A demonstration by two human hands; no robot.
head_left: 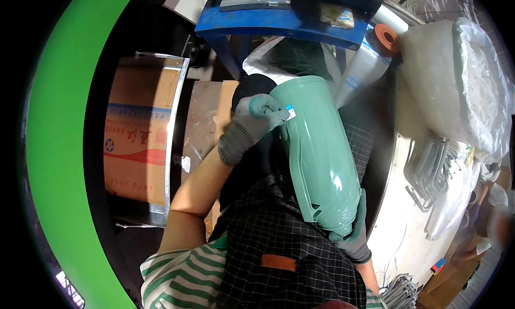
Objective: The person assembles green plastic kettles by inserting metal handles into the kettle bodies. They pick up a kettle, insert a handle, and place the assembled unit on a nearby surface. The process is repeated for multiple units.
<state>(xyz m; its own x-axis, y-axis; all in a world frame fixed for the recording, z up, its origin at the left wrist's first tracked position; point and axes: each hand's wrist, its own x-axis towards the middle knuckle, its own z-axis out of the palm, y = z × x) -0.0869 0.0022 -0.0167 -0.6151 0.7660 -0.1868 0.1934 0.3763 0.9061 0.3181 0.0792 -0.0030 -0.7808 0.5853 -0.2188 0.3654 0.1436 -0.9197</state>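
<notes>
A glossy green thermos flask casing lies slanted across my lap, its wide round end away from me and its narrower end close to my body. My right hand, in a grey glove with green-coated fingers, is closed around the narrower end; part of it is hidden behind the casing. At the upper left side of the casing, my gloved left hand is curled shut. Its thumb and finger meet a small blue and white sticker against the green surface.
Ahead stands a blue stool with a grey strip on it. A cardboard box sits in a metal frame at left. On the right, a pale table bears bent wire handles and a big plastic bag. An orange roll is beyond.
</notes>
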